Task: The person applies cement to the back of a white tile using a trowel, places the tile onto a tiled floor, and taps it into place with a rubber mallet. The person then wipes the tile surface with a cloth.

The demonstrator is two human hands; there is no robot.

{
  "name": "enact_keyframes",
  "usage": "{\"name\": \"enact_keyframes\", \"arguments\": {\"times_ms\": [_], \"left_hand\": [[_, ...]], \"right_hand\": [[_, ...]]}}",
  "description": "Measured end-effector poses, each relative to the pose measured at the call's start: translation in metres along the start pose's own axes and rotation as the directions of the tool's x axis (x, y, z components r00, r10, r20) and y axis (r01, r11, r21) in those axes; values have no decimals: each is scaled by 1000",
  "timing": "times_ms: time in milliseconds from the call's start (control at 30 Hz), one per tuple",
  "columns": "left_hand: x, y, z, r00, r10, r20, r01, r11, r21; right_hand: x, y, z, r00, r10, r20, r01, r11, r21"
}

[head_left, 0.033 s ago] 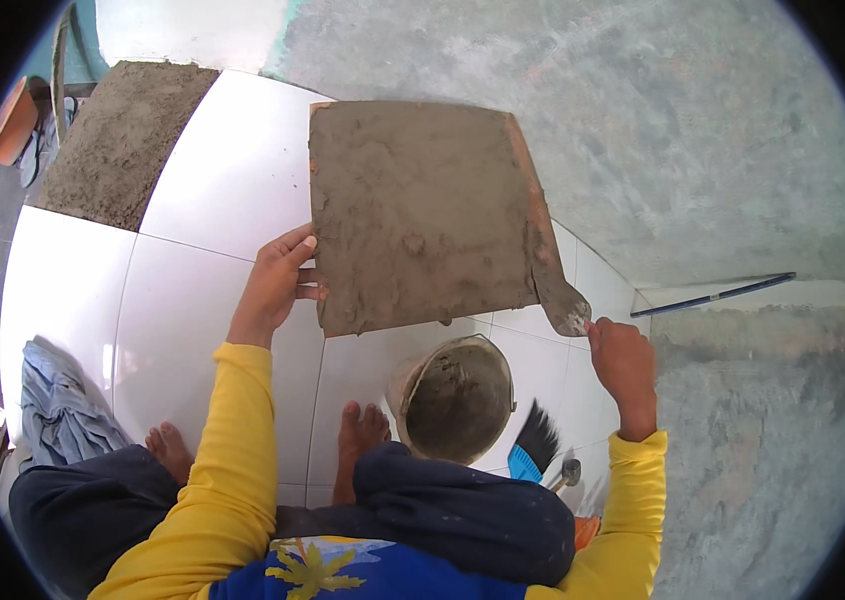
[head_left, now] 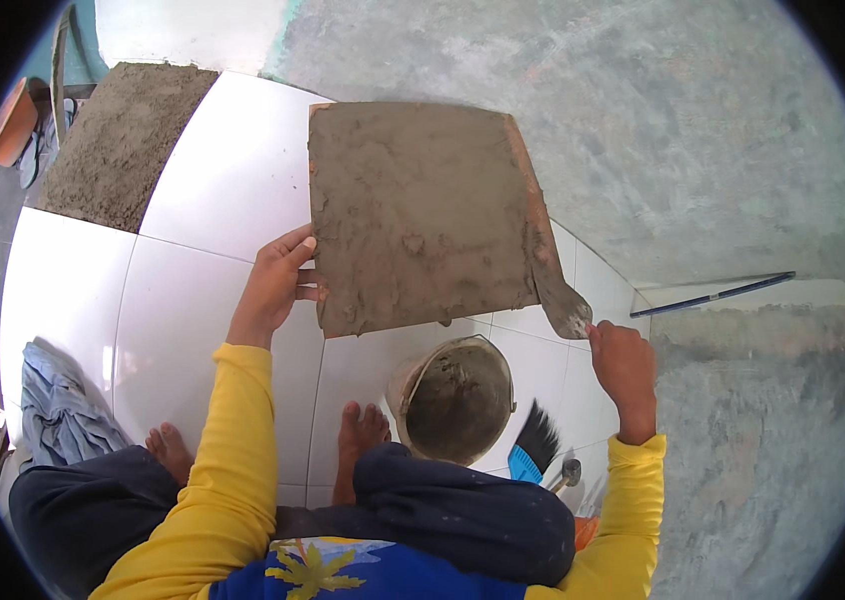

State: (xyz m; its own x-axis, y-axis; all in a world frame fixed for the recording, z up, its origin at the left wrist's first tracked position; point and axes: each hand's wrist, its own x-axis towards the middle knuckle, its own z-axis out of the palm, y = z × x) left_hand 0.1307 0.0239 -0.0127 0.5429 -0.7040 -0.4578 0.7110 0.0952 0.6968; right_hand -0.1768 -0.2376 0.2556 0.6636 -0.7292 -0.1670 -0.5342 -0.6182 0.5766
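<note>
Mortar-coated tile (head_left: 423, 215) between both hands, trowel (head_left: 555, 285) alongside

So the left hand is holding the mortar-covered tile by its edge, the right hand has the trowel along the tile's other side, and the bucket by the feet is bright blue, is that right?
Not quite. The head view shows the bucket is a pale, mortar-smeared colour, not bright blue; the blue thing beside it is a brush. The rest holds: the left hand grips the tile by its edge, and the right hand holds the trowel along the other side.

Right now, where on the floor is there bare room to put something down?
The white tiles between the mortar patch and the held tile are bare. It is crowded around the bucket, brush and feet.
</note>
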Motion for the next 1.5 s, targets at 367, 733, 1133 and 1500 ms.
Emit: {"name": "enact_keyframes", "arguments": {"times_ms": [367, 733, 1133, 1500], "left_hand": [[-2, 6, 0, 999, 33, 2, -33, 999, 39], [-2, 8, 0, 1000, 16, 1, -16, 1000, 20], [0, 8, 1, 1000, -2, 1, 2, 999, 33], [4, 5, 2, 1000, 5, -14, -5, 1000, 9]], "right_hand": [[-16, -20, -4, 973, -14, -232, 20, 1000, 22], [-37, -88, -26, 817, -361, -451, 362, 928, -87], [-13, -15, 18, 969, 240, -52, -229, 960, 163], [-23, -20, 21, 995, 84, -51, -81, 995, 58]]}}
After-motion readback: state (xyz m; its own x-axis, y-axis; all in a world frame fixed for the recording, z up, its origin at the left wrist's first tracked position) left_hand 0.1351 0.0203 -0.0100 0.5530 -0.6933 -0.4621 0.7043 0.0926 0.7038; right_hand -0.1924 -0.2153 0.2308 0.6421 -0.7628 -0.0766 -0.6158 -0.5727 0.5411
